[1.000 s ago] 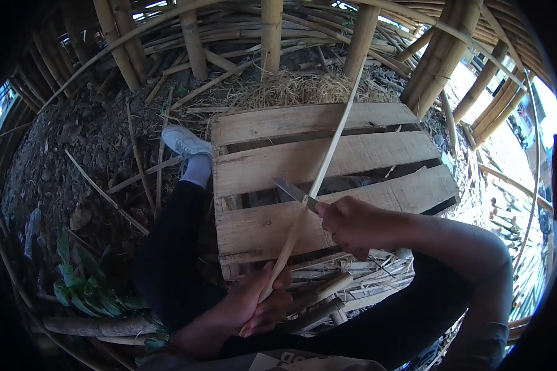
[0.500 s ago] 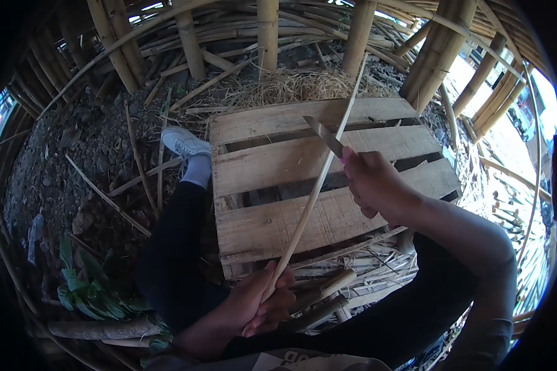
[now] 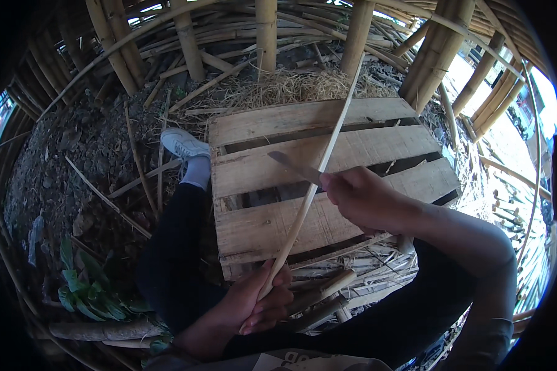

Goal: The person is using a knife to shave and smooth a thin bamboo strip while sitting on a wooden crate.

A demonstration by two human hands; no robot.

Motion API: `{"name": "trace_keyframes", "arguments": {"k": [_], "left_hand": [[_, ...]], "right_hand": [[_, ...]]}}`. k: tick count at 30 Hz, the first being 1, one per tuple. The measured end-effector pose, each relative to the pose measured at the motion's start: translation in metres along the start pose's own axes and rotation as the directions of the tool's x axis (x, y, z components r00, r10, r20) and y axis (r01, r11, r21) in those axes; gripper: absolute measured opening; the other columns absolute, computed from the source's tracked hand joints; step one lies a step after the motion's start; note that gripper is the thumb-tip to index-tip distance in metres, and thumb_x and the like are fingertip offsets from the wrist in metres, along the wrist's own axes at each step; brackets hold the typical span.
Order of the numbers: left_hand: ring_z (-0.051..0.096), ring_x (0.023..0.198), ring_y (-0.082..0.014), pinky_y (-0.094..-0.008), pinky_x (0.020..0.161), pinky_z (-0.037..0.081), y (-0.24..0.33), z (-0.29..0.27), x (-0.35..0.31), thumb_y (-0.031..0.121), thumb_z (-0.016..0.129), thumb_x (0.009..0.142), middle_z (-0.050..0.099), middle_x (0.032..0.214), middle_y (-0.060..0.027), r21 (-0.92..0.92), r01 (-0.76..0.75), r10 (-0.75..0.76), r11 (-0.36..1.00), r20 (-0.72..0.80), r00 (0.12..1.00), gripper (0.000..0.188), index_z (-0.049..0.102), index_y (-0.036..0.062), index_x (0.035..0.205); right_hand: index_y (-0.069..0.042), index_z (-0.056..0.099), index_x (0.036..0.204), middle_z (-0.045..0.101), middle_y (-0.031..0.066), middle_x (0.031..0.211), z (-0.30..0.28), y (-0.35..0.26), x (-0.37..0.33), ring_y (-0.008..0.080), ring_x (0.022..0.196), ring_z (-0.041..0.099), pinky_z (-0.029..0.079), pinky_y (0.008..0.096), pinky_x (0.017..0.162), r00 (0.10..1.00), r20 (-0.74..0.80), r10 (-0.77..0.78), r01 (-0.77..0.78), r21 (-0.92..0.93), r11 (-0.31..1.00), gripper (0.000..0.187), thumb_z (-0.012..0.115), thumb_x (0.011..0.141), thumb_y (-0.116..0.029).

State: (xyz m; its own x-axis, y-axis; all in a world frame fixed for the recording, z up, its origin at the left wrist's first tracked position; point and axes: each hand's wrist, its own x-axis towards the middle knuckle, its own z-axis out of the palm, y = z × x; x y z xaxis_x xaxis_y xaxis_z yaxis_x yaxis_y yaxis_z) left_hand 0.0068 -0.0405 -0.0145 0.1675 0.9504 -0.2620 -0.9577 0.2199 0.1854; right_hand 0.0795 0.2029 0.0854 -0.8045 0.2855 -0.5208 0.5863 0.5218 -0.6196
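A long, pale bamboo strip [image 3: 325, 156] slants from my lap up and away over a wooden pallet-like stand [image 3: 263, 226]. Its near end is wrapped in the fingers of my left hand [image 3: 263, 300], close to the stand's front edge. My right hand [image 3: 366, 201] is closed round the handle of a knife [image 3: 296, 167], which the fingers mostly hide. The blade points left and lies across the strip, about midway along it. Touching or just above, the contact between blade and strip cannot be told apart.
Cut bamboo pieces [image 3: 328, 290] lie between my legs below the stand. My white shoe [image 3: 184, 144] rests beside its left side. Upright bamboo poles [image 3: 267, 37] and dry straw [image 3: 297, 86] are beyond it. Green leaves [image 3: 86, 290] lie at the lower left.
My right hand has drawn the knife down along the strip toward me and slightly left. The strip's far end has shifted a little left; my left hand keeps its hold.
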Motion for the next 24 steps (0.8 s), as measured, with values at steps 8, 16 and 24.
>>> {"name": "trace_keyframes", "arguments": {"k": [8, 16, 24], "left_hand": [[0.031, 0.032, -0.0051, -0.0188, 0.023, 0.029, -0.005, 0.005, 0.005, 0.053, 0.026, 0.103, 0.033, 0.052, 0.0037, 0.202, 0.008, 0.016, 0.979, -0.118, 0.993, 0.043, 0.040, 0.0143, 0.092], [0.031, 0.031, -0.0054, -0.0191, 0.023, 0.028, -0.008, 0.008, 0.006, 0.052, 0.027, 0.103, 0.033, 0.051, 0.0040, 0.235, 0.001, 0.034, 0.972, -0.147, 0.988, 0.043, 0.041, 0.0137, 0.092], [0.031, 0.030, -0.0057, -0.0191, 0.023, 0.027, 0.000, 0.001, 0.010, 0.049, 0.029, 0.104, 0.034, 0.051, 0.0034, 0.078, 0.000, 0.007, 0.997, -0.092, 0.996, 0.041, 0.043, 0.0125, 0.092]], "right_hand": [[0.001, 0.061, 0.067, 0.058, 0.0093, 0.055, 0.018, 0.007, 0.004, 0.0154, 0.051, 0.059, 0.046, 0.0359, 0.050, 0.967, -0.225, -0.117, 0.107, -0.059, 0.993, 0.042, 0.063, 0.092, -0.033], [0.003, 0.062, 0.076, 0.060, 0.0112, 0.059, 0.016, 0.010, 0.006, 0.0193, 0.056, 0.062, 0.049, 0.0381, 0.056, 0.969, -0.160, -0.189, 0.184, -0.046, 0.982, 0.030, 0.067, 0.088, -0.024], [0.001, 0.065, 0.080, 0.056, 0.0034, 0.059, 0.014, 0.002, -0.011, 0.0104, 0.054, 0.050, 0.040, 0.0323, 0.051, 0.845, 0.151, -0.513, 0.517, 0.017, 0.856, 0.031, 0.070, 0.090, -0.029]]}}
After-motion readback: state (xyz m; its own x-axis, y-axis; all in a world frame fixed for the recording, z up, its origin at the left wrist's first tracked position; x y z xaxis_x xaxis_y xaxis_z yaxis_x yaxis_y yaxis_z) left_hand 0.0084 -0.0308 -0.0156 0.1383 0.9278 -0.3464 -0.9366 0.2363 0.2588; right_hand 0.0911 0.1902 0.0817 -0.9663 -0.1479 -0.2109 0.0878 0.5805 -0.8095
